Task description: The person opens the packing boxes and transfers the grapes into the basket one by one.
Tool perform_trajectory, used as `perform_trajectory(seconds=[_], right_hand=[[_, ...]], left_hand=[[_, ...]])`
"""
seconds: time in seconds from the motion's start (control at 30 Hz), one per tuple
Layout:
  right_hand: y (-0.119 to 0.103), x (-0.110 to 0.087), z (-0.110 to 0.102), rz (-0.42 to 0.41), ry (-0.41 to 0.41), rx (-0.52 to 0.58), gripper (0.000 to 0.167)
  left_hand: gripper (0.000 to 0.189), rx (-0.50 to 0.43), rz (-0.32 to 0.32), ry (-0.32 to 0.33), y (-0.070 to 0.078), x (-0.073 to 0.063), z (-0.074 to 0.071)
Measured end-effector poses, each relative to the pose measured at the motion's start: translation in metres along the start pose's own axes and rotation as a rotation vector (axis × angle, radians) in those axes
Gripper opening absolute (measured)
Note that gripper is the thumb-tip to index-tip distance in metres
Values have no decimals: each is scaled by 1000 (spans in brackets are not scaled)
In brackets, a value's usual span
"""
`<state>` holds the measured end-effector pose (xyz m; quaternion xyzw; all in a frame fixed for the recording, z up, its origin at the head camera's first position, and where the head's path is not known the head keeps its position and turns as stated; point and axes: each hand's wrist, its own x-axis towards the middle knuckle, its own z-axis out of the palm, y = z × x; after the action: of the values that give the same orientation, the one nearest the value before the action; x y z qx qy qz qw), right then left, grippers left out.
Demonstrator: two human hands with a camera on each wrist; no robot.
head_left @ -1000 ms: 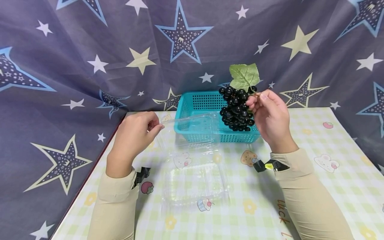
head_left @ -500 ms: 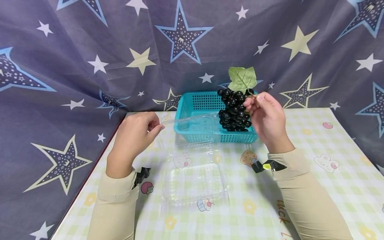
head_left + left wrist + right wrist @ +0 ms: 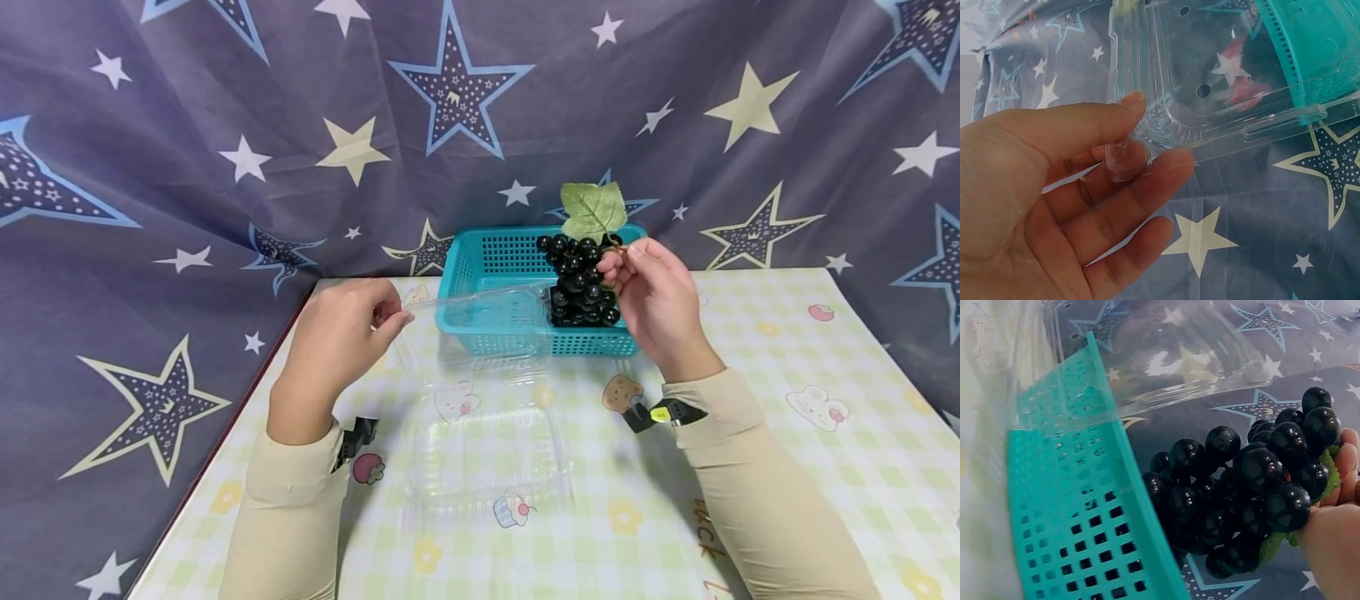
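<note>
A bunch of black grapes [image 3: 576,279] with a green leaf [image 3: 594,210] hangs over the right part of a teal basket [image 3: 480,342]. My right hand [image 3: 660,304] pinches its stem between thumb and fingers; the grapes [image 3: 1241,481] appear beside the basket's rim in the right wrist view. My left hand [image 3: 341,337] pinches a corner of the raised lid of a clear plastic clamshell box [image 3: 487,454]. In the left wrist view, thumb and fingers grip that lid corner [image 3: 1160,128]. The box's base lies on the table in front of the basket, its lid tilted up before the basket.
The table [image 3: 757,467] wears a checked cloth printed with cartoon figures. Behind it hangs a dark curtain [image 3: 585,100] with stars, close to the basket's back. The transparent lid partly overlaps the basket in the head view.
My right hand has moved left and slightly down with the grapes, bringing them closer to the lid's right edge. The left hand and the box have stayed put.
</note>
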<state>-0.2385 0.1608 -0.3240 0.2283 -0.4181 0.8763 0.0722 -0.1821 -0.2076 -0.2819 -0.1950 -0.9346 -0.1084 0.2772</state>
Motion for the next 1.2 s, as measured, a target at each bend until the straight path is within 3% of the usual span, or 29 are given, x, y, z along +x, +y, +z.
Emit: perform_trajectory(seconds=[0.47,0.83,1.2], right_hand=[[16,-1,-10,93,-37,-39,31],[17,-1,-12,140,-7,-110,28],[14,0,-18,204,42,-326,23]], left_hand=[[23,0,6,-2,2,1,-1],[24,4,-1,-9,3,2,-2],[22,2,-10,-22,3,0,-2]])
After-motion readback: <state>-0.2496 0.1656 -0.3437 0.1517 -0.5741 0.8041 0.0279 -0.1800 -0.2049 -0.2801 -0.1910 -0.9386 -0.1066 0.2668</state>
